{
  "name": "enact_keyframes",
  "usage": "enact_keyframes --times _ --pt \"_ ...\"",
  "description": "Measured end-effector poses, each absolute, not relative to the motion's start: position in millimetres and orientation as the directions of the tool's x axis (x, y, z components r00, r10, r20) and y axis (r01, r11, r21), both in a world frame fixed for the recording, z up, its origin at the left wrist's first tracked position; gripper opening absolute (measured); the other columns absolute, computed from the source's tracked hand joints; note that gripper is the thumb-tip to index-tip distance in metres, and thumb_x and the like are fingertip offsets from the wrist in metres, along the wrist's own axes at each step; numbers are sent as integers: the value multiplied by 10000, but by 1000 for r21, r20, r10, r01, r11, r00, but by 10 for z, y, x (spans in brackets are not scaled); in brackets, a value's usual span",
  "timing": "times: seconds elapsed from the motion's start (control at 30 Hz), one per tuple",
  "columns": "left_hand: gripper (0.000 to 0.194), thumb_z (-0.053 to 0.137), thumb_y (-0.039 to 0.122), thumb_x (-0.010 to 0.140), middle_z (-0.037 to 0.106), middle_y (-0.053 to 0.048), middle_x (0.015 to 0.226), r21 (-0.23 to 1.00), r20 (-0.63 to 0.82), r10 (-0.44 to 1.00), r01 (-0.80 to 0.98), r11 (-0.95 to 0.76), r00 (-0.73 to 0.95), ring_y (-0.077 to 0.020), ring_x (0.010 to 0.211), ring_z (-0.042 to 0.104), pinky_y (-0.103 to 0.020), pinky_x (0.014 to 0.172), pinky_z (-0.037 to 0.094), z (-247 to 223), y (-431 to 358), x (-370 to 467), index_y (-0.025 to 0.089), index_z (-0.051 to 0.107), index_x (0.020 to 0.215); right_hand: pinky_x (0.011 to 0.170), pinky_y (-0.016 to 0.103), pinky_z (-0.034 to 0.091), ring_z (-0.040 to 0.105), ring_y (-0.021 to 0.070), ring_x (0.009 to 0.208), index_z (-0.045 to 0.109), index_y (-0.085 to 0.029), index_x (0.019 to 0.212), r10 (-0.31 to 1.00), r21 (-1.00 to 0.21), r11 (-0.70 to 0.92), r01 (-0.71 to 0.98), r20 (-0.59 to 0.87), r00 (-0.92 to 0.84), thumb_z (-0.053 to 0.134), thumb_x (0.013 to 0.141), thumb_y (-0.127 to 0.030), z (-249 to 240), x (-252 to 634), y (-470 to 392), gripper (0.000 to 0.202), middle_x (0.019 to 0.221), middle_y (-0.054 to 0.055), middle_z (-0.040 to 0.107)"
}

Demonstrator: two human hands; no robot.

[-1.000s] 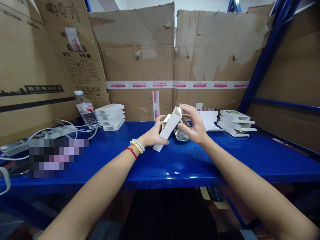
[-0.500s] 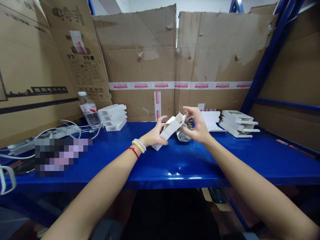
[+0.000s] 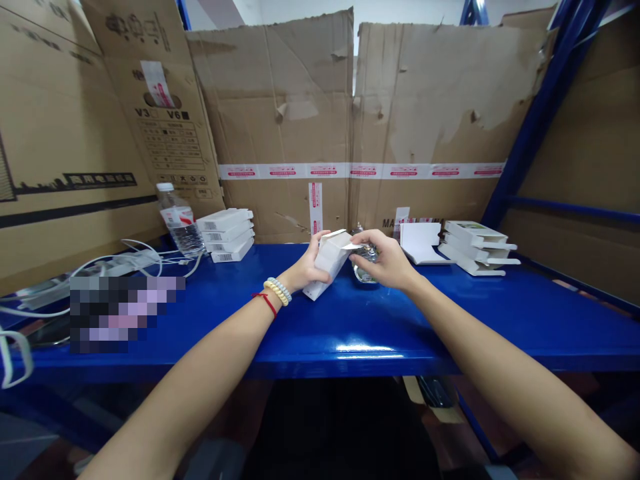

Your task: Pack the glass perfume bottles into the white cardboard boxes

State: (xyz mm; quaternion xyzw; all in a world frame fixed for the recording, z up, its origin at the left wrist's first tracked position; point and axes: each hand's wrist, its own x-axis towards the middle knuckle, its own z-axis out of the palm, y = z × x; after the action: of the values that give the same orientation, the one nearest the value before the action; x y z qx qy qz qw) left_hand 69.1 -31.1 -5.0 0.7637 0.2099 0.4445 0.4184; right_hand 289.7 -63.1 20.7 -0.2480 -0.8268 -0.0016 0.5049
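Note:
A small white box [image 3: 331, 261] is tilted above the blue table, with its flap end up and to the right. My left hand [image 3: 306, 268] is wrapped round the box from the left. My right hand [image 3: 383, 259] pinches a flap at the upper end between thumb and fingers. Just behind the right fingers, a shiny metallic tin or dish [image 3: 366, 275] stands on the table, partly hidden, and its contents are hard to make out.
Several closed white boxes [image 3: 231, 235] are stacked at the back left beside a water bottle [image 3: 179, 220] and white cables [image 3: 135, 257]. At the back right are an opened white box [image 3: 421, 243] and a stack of open white boxes [image 3: 475, 247]. Cardboard sheets [image 3: 280, 120] stand behind.
My right hand has moved down and left onto the box's flap, its fingers closing. The box has turned slightly in my left hand, and its upper end looks less open.

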Motion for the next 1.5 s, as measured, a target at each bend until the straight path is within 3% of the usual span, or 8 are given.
enact_keyframes --times 0.17,0.5,0.73,0.87,0.93,1.1,1.3,1.5 --pt "941 727 154 461 533 -89 1305 842 518 709 -141 -520 479 -307 1168 503 -437 1014 359 -74 -310 712 234 365 1325 814 396 507 612 218 894 595 -219 924 372 -172 893 416 803 -466 625 797 -217 199 2875 -650 131 935 67 680" --pt "600 619 177 500 691 -37 941 892 416 758 -66 -446 503 -231 855 605 -350 804 463 32 -422 730 147 618 1098 843 408 521 637 221 938 671 -217 949 359 -157 888 433 824 -439 601 833 -191 152 2875 -590 138 972 80 710" --pt "524 734 290 574 690 -96 1039 821 516 807 100 -561 288 -252 934 622 -367 865 461 -5 -351 700 123 593 1050 797 396 525 613 217 881 695 -220 971 305 -53 872 486 837 -454 538 872 -177 154 2810 -515 191 929 76 719" --pt "445 716 253 587 665 -78 983 791 572 802 145 -595 170 -230 907 611 -358 841 464 -4 -274 614 140 564 989 756 383 493 561 225 820 715 -187 905 294 73 835 546 778 -555 492 869 -152 341 2569 -406 228 844 93 708" --pt "517 716 220 572 632 -49 960 795 586 802 107 -597 116 -200 873 604 -343 818 467 -18 -222 557 167 503 1040 758 387 471 550 232 815 719 -174 901 329 107 815 569 722 -608 500 828 -102 429 2421 -372 242 859 101 711" --pt "725 701 170 568 528 -61 1115 687 718 696 161 -709 -1 -175 894 593 -339 818 460 -12 -192 474 233 343 1195 795 391 449 567 246 887 711 -191 942 434 22 779 626 702 -564 525 811 -94 399 2192 -361 248 933 93 711" --pt "350 646 168 597 554 -54 1022 469 812 572 457 -756 112 -244 1042 518 -375 957 386 105 -303 483 205 528 924 856 405 440 578 248 974 700 -207 976 452 -53 783 620 732 -509 480 812 -71 216 2187 -374 306 1019 87 685" --pt "268 644 220 593 541 -8 817 604 746 662 350 -716 67 -166 743 508 -302 723 410 84 -249 441 193 516 827 875 406 449 551 257 973 695 -196 1009 461 -108 801 589 740 -491 493 771 -36 176 2211 -427 351 1014 88 660"
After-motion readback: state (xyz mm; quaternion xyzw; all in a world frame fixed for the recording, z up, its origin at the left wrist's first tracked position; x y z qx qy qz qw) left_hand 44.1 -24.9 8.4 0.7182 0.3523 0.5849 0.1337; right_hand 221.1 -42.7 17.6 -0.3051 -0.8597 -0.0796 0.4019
